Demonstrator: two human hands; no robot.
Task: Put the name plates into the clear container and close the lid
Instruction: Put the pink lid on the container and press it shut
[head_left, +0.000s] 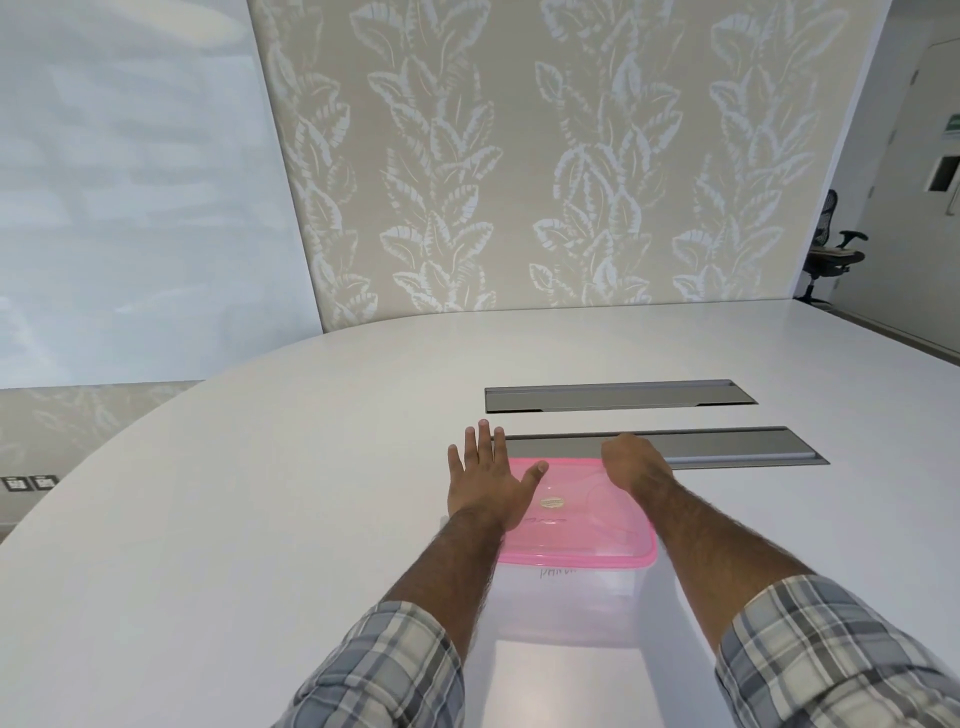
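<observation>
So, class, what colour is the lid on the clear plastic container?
Translucent pink lid, clearest in the head view.

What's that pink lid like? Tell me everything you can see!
The pink lid is see-through plastic, rectangular with rounded corners, with a small round sticker and dark scribbles near its middle. It lies flat on the clear container on the white table. The left hand rests flat on its far left corner; the right hand covers its far right corner, fingers hidden.
</observation>
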